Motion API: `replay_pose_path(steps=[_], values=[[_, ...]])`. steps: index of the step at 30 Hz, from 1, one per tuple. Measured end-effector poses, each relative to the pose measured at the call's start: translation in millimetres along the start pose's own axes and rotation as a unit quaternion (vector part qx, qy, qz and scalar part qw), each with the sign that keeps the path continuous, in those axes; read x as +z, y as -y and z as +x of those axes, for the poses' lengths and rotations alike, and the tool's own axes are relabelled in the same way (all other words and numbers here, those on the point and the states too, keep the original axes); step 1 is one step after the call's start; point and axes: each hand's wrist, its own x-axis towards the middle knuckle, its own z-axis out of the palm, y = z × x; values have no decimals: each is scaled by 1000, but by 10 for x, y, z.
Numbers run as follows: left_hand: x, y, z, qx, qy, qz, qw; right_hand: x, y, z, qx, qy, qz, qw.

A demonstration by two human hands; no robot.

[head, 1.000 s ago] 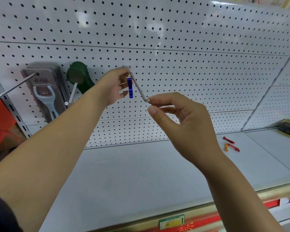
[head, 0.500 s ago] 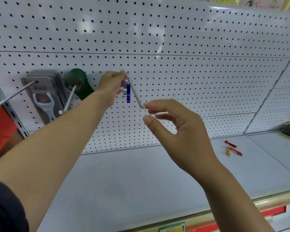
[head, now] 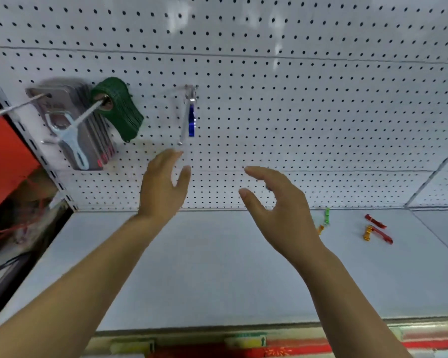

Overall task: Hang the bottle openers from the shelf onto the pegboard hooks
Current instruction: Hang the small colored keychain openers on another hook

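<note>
Bottle opener, blue (head: pixel 191 120), touches neither hand. Left hand (head: pixel 163 187) and right hand (head: pixel 282 202), centre frame, are spread with fingers relaxed. Behind them, coloured openers (head: pixel 377 229) lie on shelf (head: pixel 204 267), right. Farthest, the blue one hangs on hook (head: pixel 183 125), pegboard (head: pixel 295 112), upper centre, seemingly by its ring.

Blue opener (head: pixel 191 123) on hook (head: pixel 183 126) above left hand (head: pixel 163 188) and right hand (head: pixel 282 205)

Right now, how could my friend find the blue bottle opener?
Look at the white pegboard above the shelf. Near its middle one silver hook sticks out, right of the green bundle. The blue bottle opener hangs there, the only blue thing; the other openers lie on the shelf.
</note>
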Motion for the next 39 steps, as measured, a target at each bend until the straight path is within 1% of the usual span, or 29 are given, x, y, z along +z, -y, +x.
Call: replay_pose_path(steps=[3,6,8,11,15,16,18,21,24,26,29,32,34,35,37,39], values=[[306,119,-487,23,75,87,993,18,-637,-134,56,26,-53,997],[628,32,-912,-5,149,125,981,-38,-1279,-344,124,64,-82,987],[861,-82,-1145,-26,175,125,976,-144,-1663,-486,164,97,-94,977],[1246,-301,-1378,-63,206,117,970,-380,-2185,-589,223,120,-108,961],[1795,-638,-1655,-114,218,102,964,-685,-2781,-640,288,166,-159,930],[1932,-708,-1717,-127,224,103,961,-740,-2901,-645,290,177,-169,925],[2179,-797,-1854,-147,252,123,949,-826,-3108,-638,268,202,-191,922],[2403,-838,-2050,-140,290,179,930,-898,-3309,-553,228,224,-213,923],[2438,-827,-2130,-124,283,213,927,-870,-3447,-434,187,245,-239,921],[2428,-823,-2133,-130,278,209,929,-808,-3533,-391,153,264,-262,916],[2443,-848,-2108,-151,257,186,936,-730,-3625,-454,103,253,-282,920],[2476,-913,-2021,-192,206,138,949,-741,-3669,-601,56,253,-227,939],[2530,-1011,-1928,-192,170,101,961,-804,-3662,-692,6,254,-152,955],[2574,-1079,-1878,-194,168,83,963,-843,-3654,-714,-4,244,-114,963],[2702,-1214,-1784,-195,187,57,961,-928,-3647,-665,27,189,-89,978],[2852,-1332,-1683,-197,211,29,957,-1008,-3713,-488,94,135,-114,980]])
